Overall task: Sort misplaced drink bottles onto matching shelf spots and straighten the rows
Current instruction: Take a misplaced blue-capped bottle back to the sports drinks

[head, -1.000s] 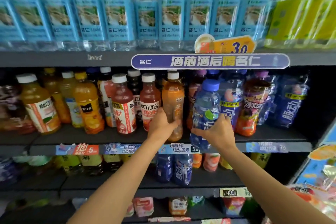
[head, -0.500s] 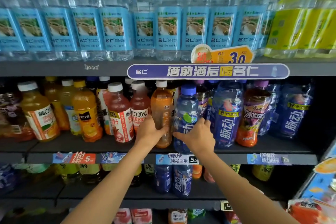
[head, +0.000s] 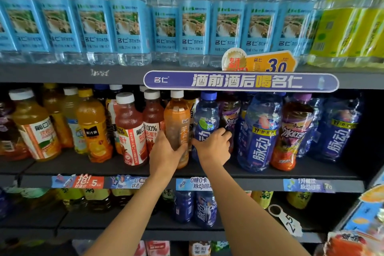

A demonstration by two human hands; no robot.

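Two bottles are gripped: left hand [head: 166, 151] wraps the orange bottle [head: 177, 129], right hand [head: 214, 147] the blue bottle [head: 204, 122].

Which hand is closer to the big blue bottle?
Right. The right hand grips a small blue bottle just left of the big blue bottle; the left hand is farther left, on the orange bottle.
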